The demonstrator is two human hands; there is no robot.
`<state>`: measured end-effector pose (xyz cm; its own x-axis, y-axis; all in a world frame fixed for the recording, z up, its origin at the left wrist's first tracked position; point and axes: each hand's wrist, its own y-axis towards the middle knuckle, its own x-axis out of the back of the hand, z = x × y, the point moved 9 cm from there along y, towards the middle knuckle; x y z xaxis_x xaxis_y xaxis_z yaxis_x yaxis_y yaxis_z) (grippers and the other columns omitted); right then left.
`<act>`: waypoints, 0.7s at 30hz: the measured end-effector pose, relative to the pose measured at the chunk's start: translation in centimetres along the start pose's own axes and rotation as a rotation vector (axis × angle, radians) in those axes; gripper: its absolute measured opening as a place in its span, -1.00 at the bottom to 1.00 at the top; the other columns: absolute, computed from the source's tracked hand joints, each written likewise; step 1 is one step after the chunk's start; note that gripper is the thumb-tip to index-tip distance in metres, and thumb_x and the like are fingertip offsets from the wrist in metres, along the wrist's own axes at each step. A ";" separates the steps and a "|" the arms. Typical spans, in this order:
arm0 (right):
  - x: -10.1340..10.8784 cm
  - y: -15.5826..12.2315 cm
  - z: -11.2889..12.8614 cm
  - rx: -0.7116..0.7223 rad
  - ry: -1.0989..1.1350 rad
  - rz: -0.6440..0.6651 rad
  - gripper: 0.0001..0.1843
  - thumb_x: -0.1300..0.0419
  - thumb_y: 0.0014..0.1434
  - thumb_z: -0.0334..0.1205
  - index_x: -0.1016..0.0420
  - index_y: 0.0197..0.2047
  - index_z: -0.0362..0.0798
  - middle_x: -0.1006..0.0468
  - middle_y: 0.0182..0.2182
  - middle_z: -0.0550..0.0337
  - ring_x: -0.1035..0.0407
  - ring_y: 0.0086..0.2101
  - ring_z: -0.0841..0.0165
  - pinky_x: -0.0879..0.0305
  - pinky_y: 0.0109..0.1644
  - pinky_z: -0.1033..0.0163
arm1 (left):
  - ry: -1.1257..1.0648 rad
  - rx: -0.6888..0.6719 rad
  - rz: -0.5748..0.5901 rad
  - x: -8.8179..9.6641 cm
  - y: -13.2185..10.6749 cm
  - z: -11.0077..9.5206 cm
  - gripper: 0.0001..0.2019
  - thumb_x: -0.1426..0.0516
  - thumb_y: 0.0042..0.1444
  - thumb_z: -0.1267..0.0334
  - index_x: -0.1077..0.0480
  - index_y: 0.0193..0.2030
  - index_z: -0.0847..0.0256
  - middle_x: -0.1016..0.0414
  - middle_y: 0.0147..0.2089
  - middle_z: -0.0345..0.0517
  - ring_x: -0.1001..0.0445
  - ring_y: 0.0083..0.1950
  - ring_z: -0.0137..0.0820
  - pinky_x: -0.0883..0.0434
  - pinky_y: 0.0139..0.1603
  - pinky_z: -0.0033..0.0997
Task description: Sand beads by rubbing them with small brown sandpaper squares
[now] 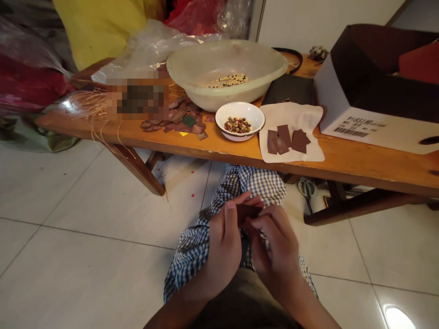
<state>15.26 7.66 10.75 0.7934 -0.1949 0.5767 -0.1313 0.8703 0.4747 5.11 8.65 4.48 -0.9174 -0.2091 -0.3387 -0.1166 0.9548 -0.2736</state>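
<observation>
Above my lap, a small dark brown flat piece [247,211] is pinched between my two hands; its material is not clear. My left hand [226,237] grips its left end, thumb on top and fingers behind. At the other end, my right hand [274,237] closes on it with thumb and bent fingers. Several similar brown pieces [284,139] lie on a white cloth [291,156] on the wooden bench [212,142]. Left of the cloth stands a small white bowl [240,109] of mixed coloured beads [237,125].
Behind is a large pale basin [226,96] holding small beads. A pile of reddish-brown pieces [174,119] and loose strings [91,105] lie further left. A cardboard box [370,119] stands at right. Scissors [306,189] rest below the bench. Plastic bags [34,68] crowd the far left.
</observation>
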 end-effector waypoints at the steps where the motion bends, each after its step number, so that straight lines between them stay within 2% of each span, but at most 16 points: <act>1: 0.0 0.0 0.1 0.005 0.001 0.002 -0.83 -0.04 0.13 -0.53 -0.30 -0.32 -0.06 -0.28 -0.37 0.15 -0.21 -0.34 0.33 -0.22 -0.32 0.17 | -0.001 -0.004 0.003 0.0 0.0 0.0 -0.65 0.06 0.26 0.07 -0.46 -0.05 0.17 -0.58 -0.08 -0.07 -0.52 -0.03 -0.32 -0.46 -0.01 -0.31; 5: 0.2 -0.1 0.4 0.020 -0.057 -0.041 -0.82 -0.05 0.13 -0.52 -0.31 -0.31 -0.05 -0.27 -0.38 0.16 -0.20 -0.34 0.32 -0.24 -0.30 0.15 | -0.004 0.002 -0.002 0.0 0.0 0.0 -0.64 0.06 0.25 0.05 -0.45 -0.05 0.17 -0.59 -0.10 -0.07 -0.53 -0.05 -0.31 -0.47 -0.04 -0.30; 10: -0.7 -0.3 0.8 0.059 -0.055 -0.015 -0.82 -0.01 0.13 -0.53 -0.28 -0.29 -0.06 -0.28 -0.34 0.11 -0.21 -0.32 0.30 -0.27 -0.29 0.14 | 0.003 -0.024 0.022 -0.5 0.0 -0.1 -0.66 0.05 0.25 0.07 -0.46 -0.10 0.19 -0.58 -0.08 -0.08 -0.50 0.00 -0.35 -0.36 0.13 -0.30; 16: -0.3 -0.1 -0.1 0.052 -0.094 0.035 -0.81 -0.02 0.16 -0.50 -0.30 -0.21 -0.06 -0.34 -0.26 0.06 -0.27 -0.22 0.26 -0.31 -0.17 0.07 | -0.051 0.056 -0.031 -0.3 0.3 1.0 -0.65 0.03 0.23 0.05 -0.44 -0.08 0.22 -0.58 -0.10 -0.01 -0.52 -0.05 -0.27 -0.48 -0.11 -0.29; 21: -0.1 -0.4 -0.2 0.078 -0.117 0.048 -0.76 0.00 0.18 -0.50 -0.31 -0.11 -0.05 -0.33 -0.20 0.04 -0.28 -0.17 0.26 -0.33 -0.12 0.07 | -0.045 0.065 -0.043 -0.1 0.3 1.1 -0.64 0.04 0.23 0.05 -0.46 -0.10 0.22 -0.59 -0.12 -0.02 -0.53 -0.06 -0.27 -0.49 -0.11 -0.28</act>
<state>15.38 7.47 10.38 0.7109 -0.2090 0.6716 -0.2170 0.8431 0.4921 5.63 8.72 3.47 -0.8938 -0.2606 -0.3650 -0.1295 0.9292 -0.3462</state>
